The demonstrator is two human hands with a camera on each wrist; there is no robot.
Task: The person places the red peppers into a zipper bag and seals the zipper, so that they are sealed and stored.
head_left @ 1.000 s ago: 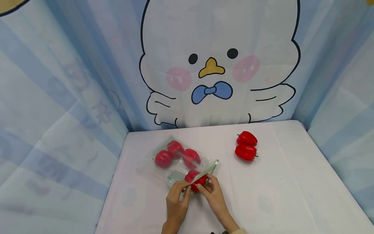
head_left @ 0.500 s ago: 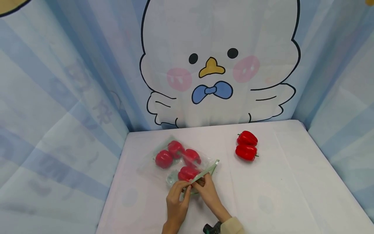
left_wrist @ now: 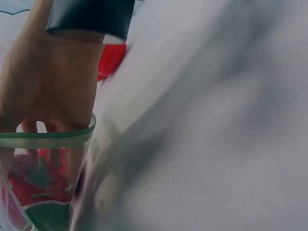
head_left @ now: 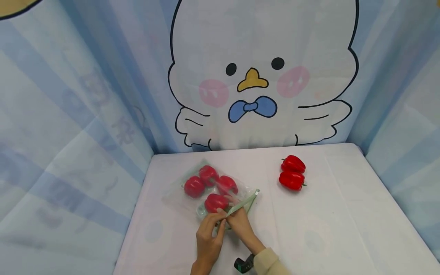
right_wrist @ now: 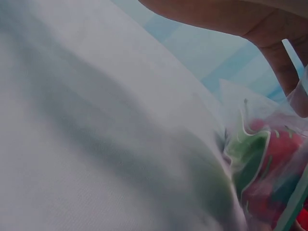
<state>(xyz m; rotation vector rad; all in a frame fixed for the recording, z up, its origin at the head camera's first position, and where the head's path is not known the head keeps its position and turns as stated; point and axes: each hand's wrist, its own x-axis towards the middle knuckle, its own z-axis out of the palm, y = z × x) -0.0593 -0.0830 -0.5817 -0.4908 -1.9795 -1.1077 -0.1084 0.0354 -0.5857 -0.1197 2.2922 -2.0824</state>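
A clear zip bag (head_left: 248, 199) with a green strip along its mouth lies on the table, several red bell peppers inside. My left hand (head_left: 209, 238) pinches the bag's edge between thumb and fingers; in the right wrist view that left hand (right_wrist: 269, 29) holds the clear film up. Through the mouth reaches my right hand (head_left: 241, 225), its thumb and fingers around the nearest bell pepper (head_left: 214, 203). The left wrist view shows the right hand (left_wrist: 53, 82) past the green strip (left_wrist: 48, 139), fingers against the bell pepper (left_wrist: 36, 183) behind the printed film.
Two more red bell peppers (head_left: 292, 173) lie side by side on the white table (head_left: 330, 229), right of the bag. A dark wrist device (head_left: 244, 263) is on the right arm near the front. Printed curtains (head_left: 261, 130) stand behind the table and at both sides.
My right hand has pushed leftward and deeper into the bag, taking the bell pepper from the mouth to inside. The left hand stays at the bag's edge. The head view has shifted slightly.
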